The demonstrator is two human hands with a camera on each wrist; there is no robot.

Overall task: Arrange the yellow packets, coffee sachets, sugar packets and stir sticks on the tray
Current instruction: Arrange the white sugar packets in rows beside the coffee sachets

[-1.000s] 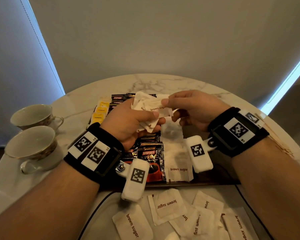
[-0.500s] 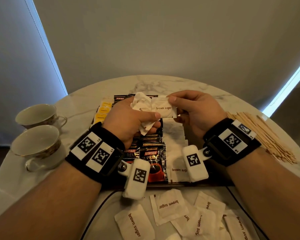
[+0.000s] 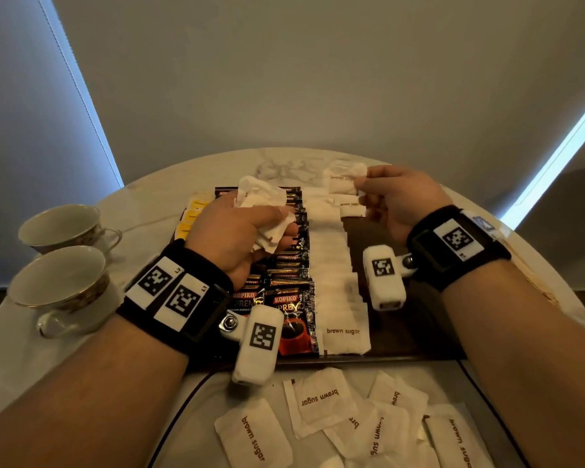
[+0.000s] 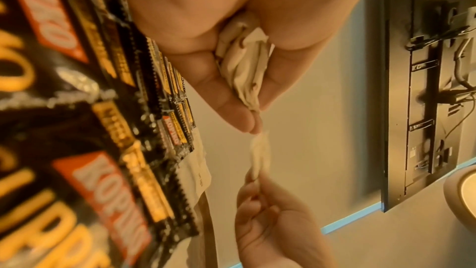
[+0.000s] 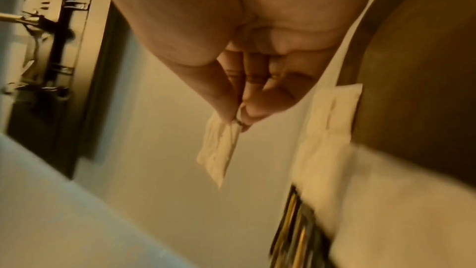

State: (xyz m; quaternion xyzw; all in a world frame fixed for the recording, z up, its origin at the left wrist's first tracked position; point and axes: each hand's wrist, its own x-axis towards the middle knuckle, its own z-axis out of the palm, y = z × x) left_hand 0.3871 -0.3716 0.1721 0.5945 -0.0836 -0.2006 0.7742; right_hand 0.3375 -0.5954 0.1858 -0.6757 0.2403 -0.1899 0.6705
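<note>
A moment earlier both hands met at the bundle; now the right hand [image 3: 397, 201] had drawn one sugar packet [image 3: 343, 180] clear, pinched at its edge by thumb and fingers [image 5: 260, 107], seemingly above the tray's [image 3: 416, 336] second sugar row. The left hand [image 3: 240, 238] clutched the rest [image 3: 262, 211].

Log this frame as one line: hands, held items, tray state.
left hand: grips sugar packet bunch | right hand: pinches one sugar packet over tray | second sugar row just begun
</note>
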